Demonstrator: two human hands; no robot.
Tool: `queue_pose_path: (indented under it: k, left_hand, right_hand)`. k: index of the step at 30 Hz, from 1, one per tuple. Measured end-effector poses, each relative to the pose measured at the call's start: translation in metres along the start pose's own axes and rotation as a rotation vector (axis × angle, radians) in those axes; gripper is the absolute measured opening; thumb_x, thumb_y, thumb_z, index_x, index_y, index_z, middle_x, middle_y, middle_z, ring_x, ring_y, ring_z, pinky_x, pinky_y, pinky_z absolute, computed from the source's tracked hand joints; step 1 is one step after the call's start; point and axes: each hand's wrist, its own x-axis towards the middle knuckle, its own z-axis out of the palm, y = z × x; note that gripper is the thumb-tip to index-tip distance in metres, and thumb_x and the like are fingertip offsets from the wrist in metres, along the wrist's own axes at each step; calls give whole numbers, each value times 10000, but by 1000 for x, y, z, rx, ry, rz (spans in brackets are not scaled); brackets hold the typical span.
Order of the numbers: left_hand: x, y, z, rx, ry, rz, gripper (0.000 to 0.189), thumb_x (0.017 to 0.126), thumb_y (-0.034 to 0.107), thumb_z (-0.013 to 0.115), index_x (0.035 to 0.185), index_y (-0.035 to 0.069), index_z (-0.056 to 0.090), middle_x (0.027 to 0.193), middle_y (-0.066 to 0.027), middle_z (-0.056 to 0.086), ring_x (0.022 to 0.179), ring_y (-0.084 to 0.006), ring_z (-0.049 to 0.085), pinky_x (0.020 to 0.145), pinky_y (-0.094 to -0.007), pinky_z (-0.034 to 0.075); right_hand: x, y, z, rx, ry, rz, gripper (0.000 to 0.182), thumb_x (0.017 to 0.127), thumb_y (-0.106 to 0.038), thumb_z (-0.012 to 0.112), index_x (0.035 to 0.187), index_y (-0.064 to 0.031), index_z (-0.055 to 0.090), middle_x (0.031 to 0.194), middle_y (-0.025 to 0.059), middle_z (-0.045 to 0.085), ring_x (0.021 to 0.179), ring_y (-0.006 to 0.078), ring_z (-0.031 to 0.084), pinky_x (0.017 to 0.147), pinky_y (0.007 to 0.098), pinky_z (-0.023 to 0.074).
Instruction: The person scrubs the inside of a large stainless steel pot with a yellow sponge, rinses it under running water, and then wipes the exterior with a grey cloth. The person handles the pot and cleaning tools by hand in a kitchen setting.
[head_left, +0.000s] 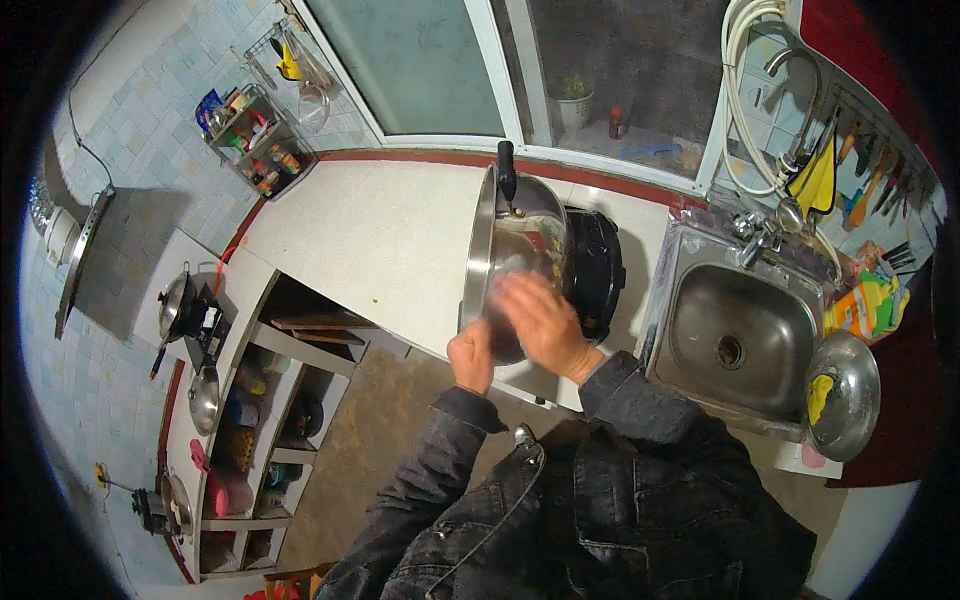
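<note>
A large steel pot or wok with a black handle is tilted up on its side on the white counter. Its shiny surface carries reflections. My left hand is closed at its near rim, thumb side up, and seems to grip the edge. Blurred by motion, my right hand is against or just before the shiny surface, fingers stretched; whether it holds something cannot be told. Behind the pot, on its right, stands a black round appliance, partly hidden.
A steel sink lies to the right, with a metal basin holding a yellow thing at its right edge. A wire spice rack stands in the back left corner. Open shelves and a stove with a pan are on the left.
</note>
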Motion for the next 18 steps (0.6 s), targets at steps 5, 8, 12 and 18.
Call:
queue_pose_path:
  k: [5, 8, 12, 18]
  left_hand:
    - [-16, -17, -10, 91, -22, 8, 312, 900, 184, 481, 664, -20, 480, 573, -45, 404, 576, -95, 381, 507, -296, 351]
    - [-23, -19, -13, 48, -14, 82, 310, 889, 191, 483, 655, -14, 473, 554, -84, 392, 536, -126, 375, 495, -314, 340]
    - [-18, -22, -16, 78, -44, 55, 308, 878, 198, 484, 650, -8, 470, 547, -115, 396, 503, -178, 375, 487, -329, 340]
    - [-16, -26, -20, 122, -62, 99, 306, 875, 200, 490, 654, -11, 484, 551, -125, 406, 496, -184, 381, 486, -336, 347]
  right_hand:
    - [16, 50, -12, 181, 153, 396, 330, 792, 16, 529, 1117, -19, 572, 1132, 158, 552, 1104, 310, 512, 950, 370, 410]
    - [49, 58, -30, 754, 292, 635, 225, 841, -18, 517, 1061, 7, 553, 1068, 138, 555, 1049, 250, 535, 898, 315, 407]
    - [64, 78, -18, 573, -72, 331, 189, 834, -20, 530, 1010, 48, 535, 1034, 129, 553, 993, 234, 538, 866, 299, 415]
    - [86, 104, 6, 452, -65, 386, 191, 800, 1, 504, 981, 50, 537, 955, 168, 539, 939, 317, 527, 839, 335, 420]
